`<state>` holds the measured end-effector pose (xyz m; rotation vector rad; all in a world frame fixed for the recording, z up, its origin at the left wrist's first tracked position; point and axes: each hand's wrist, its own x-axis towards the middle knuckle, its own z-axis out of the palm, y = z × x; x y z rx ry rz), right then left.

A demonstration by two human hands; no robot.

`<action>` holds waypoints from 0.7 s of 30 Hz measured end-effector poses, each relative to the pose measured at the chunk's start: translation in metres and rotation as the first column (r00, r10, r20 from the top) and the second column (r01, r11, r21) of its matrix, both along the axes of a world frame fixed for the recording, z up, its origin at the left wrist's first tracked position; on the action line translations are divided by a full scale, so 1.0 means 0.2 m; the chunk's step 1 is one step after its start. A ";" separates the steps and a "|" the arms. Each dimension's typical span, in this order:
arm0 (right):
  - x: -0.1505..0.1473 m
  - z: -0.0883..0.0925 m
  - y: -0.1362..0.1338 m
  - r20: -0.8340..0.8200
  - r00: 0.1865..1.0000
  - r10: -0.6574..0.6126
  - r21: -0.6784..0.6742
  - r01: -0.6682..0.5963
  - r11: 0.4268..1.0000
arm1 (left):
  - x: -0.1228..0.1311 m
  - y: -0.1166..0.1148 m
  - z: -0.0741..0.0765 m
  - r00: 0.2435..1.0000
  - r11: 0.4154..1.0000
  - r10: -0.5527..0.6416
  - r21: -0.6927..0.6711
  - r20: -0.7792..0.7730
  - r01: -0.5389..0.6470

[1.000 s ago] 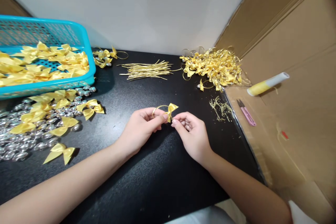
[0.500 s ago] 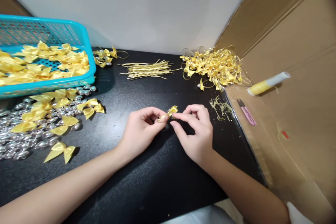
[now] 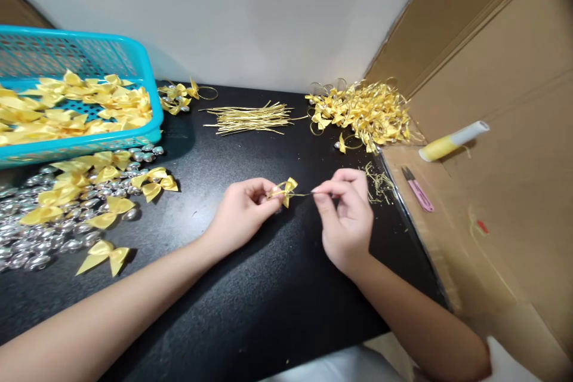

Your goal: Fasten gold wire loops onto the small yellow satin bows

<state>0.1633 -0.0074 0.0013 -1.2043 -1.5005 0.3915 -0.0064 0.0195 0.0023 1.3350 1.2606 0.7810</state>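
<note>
Between thumb and fingers, my left hand (image 3: pixel 248 209) pinches a small yellow ribbon bow (image 3: pixel 290 190) with a gold cord loop beside it. A thin gold cord (image 3: pixel 301 194) stretches from the bow to the right. My right hand (image 3: pixel 347 218) pinches the far end of that cord, a short way from the bow. Whether a bead sits under the left fingertips is hidden. Both hands are just above the black table (image 3: pixel 250 304).
At left stands a turquoise basket (image 3: pixel 154 101) of yellow bows, with silver beads (image 3: pixel 67 245) and loose bows before it. Gold cords (image 3: pixel 250 118) lie at the back, near a pile of finished-looking bow loops (image 3: pixel 364 110). Cord scraps (image 3: pixel 380 184) and pink thread snips (image 3: pixel 418 190) lie right.
My right hand has moved right, away from the bow, and now pinches the cord, drawn out straight. My left hand stays nearly in place; the bow shows more fully.
</note>
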 end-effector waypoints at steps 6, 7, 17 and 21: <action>0.05 0.05 0.03 -0.405 0.912 0.074 -0.083 -0.118 0.990 | -0.02 0.06 0.04 0.998 0.982 -0.031 -0.185 0.046 0.039; 0.05 0.05 0.02 -0.425 0.902 0.080 -0.120 -0.144 0.982 | -0.02 0.07 0.04 0.999 0.978 -0.032 -0.204 0.043 0.040; 0.05 0.08 0.01 -0.429 0.893 0.134 -0.142 -0.213 0.967 | -0.02 0.08 0.05 0.997 0.967 -0.071 -0.241 0.038 0.078; 0.05 0.08 0.02 -0.432 0.897 0.094 -0.135 -0.167 0.977 | -0.02 0.08 0.04 0.996 0.966 -0.087 -0.242 0.037 0.093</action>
